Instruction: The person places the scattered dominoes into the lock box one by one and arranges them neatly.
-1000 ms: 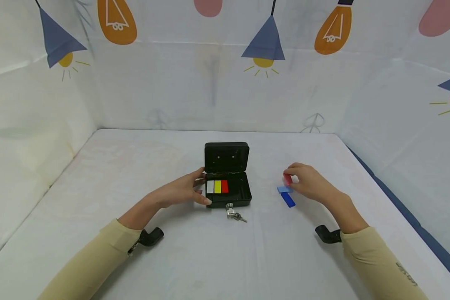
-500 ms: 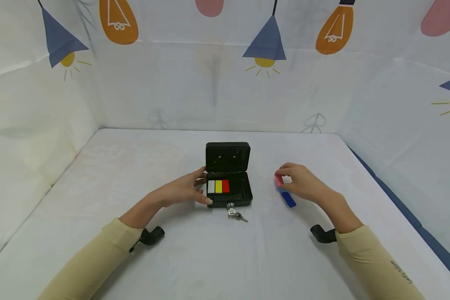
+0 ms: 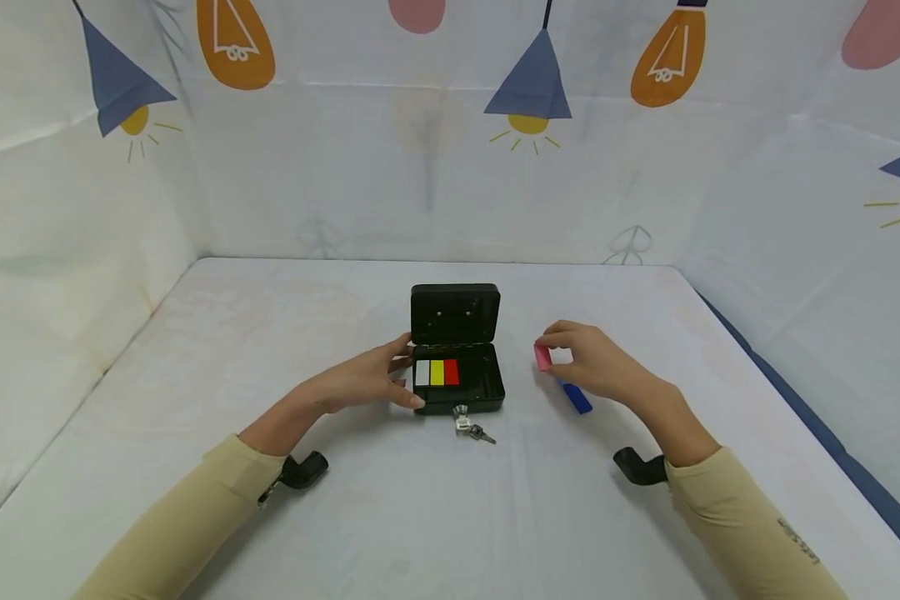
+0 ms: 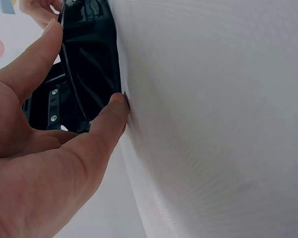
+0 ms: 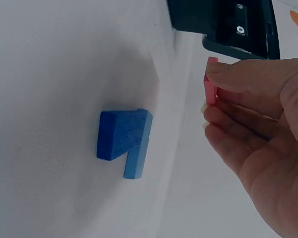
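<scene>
A black cash box (image 3: 483,371) stands with its lid (image 3: 453,315) raised. In its left part lie a white block (image 3: 422,373), a yellow block (image 3: 437,372) and a red block (image 3: 452,372) side by side. My left hand (image 3: 363,382) holds the box's left side, thumb at the front corner and fingers toward the back. Between thumb and fingertips, my right hand (image 3: 603,364) pinches a pink block (image 3: 542,357), raised above the table right of the box. Beneath that hand lie a dark blue block (image 5: 120,134) and a light blue block (image 5: 135,158), touching; the hand hides the light blue one in the head view.
A metal lock (image 3: 462,418) sits at the box's front, with keys (image 3: 482,434) hanging from it onto the white table (image 3: 450,517). White cloth walls (image 3: 307,175) with printed lamps stand behind and at the sides. Black wrist cameras (image 3: 640,467) project from both sleeves.
My right hand has carried the pink block left, from over the blue blocks toward the box. My left hand, the box and the blocks inside it look unmoved.
</scene>
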Tool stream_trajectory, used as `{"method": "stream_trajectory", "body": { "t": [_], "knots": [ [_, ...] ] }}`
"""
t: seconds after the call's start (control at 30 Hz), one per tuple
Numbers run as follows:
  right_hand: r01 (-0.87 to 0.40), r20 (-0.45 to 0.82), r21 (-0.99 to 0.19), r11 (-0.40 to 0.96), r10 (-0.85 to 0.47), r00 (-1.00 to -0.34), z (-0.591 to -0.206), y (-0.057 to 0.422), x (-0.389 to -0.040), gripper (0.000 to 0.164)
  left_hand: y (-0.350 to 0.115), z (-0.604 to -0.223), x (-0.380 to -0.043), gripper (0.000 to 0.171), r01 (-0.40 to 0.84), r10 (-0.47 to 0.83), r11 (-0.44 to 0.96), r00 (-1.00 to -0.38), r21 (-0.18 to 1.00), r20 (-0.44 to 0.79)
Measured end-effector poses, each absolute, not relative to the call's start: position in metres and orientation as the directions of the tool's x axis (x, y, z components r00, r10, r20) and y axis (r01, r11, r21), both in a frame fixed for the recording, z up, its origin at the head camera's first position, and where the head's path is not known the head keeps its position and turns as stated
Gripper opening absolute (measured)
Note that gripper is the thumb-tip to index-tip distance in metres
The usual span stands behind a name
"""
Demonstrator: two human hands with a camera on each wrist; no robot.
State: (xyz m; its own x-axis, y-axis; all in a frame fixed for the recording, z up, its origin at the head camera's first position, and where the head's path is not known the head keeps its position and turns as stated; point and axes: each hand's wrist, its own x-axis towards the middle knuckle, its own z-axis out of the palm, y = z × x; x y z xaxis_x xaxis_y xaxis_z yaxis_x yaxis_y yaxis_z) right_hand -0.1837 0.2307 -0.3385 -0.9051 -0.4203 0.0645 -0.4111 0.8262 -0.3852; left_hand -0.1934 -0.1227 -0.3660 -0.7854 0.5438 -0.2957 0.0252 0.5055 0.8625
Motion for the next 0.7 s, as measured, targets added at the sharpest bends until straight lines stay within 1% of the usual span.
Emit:
{"method": "stream_trajectory", "body": {
  "t": [0.23,0.7],
  "knots": [
    [-0.405,0.058,-0.406,0.819,-0.419,-0.906,-0.335,0.22,-0.18,0.036,-0.124,-0.367,-0.194,0.119,0.031,0.55,0.502,-0.782,0.864,-0.292],
    [-0.485,0.122,-0.438,0.756,-0.485,-0.866,-0.337,0.209,-0.181,0.034,-0.124,-0.364,-0.192,0.12,0.005,0.549,0.494,-0.777,0.869,-0.307]
  ]
}}
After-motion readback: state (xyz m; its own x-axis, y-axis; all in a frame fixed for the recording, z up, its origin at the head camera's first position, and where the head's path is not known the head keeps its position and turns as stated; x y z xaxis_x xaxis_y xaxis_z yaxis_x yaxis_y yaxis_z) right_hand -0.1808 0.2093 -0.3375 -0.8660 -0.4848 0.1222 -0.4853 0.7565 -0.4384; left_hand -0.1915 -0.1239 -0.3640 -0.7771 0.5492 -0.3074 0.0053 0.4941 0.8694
